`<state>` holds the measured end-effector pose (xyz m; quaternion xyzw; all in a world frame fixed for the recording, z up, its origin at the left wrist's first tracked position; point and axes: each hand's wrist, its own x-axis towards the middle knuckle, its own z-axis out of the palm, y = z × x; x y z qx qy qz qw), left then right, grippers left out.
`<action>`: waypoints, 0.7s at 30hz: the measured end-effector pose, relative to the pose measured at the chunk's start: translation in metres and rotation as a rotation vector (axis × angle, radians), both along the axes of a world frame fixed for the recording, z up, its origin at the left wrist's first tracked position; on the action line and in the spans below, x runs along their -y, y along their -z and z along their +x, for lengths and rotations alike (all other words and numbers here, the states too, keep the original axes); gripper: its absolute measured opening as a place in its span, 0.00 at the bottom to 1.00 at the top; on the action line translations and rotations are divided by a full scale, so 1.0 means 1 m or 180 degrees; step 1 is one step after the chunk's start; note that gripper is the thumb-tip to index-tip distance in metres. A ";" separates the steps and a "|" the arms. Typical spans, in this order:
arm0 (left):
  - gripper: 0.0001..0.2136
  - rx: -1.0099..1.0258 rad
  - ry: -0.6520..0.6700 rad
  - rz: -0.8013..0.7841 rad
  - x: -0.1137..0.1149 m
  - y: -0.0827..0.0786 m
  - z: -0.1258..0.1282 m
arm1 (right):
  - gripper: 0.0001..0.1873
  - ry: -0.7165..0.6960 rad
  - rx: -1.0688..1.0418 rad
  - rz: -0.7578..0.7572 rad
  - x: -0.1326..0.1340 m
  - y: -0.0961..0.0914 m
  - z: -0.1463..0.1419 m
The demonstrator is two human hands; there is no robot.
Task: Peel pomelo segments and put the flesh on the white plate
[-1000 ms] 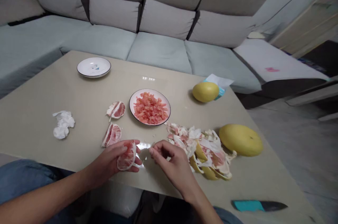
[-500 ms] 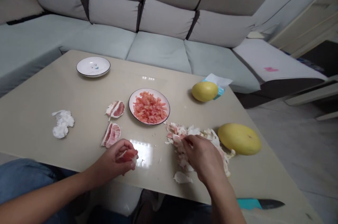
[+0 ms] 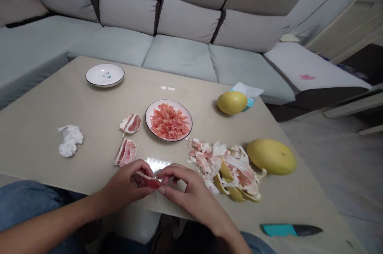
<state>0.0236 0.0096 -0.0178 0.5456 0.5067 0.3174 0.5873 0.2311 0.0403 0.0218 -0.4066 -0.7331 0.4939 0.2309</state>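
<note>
My left hand [image 3: 133, 181] holds a red pomelo segment [image 3: 146, 181] low over the table's front edge, its fingers curled around it. The thumb and fingers of my right hand [image 3: 181, 186] pinch at the right end of that segment. Just behind my left hand lie unpeeled pomelo pieces: a wedge [image 3: 127, 152] and a smaller one [image 3: 131, 123] farther back. Red peeled pulp [image 3: 170, 122] is heaped on a dark-rimmed white plate [image 3: 149, 120]. Right of my right hand spreads a pile of yellow rind and pale membrane [image 3: 227, 168].
A whole pomelo [image 3: 271, 157] sits beside the peel pile, and another pomelo [image 3: 232, 102] farther back against a tissue pack [image 3: 251, 93]. A teal-handled knife [image 3: 291, 230] lies front right. Crumpled tissue [image 3: 71, 139] and a second plate [image 3: 104, 75] are on the left. A sofa [image 3: 182, 56] stands behind.
My right hand has moved left from the peel pile to the segment in my left hand. The pile's yellow rinds now show. My left hand has stayed nearly in place.
</note>
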 end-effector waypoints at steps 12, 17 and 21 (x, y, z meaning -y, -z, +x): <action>0.16 0.2087 -0.0664 -0.1106 -0.006 0.002 0.002 | 0.11 0.0398 -0.0422 0.0826 0.010 0.019 -0.011; 0.22 0.1326 -0.0885 -0.0730 -0.007 0.002 0.001 | 0.12 0.0315 -0.0266 0.0932 0.016 0.019 -0.015; 0.23 0.1057 -0.0856 -0.0613 -0.007 0.005 -0.001 | 0.11 0.0333 -0.0221 0.0791 0.019 0.018 -0.017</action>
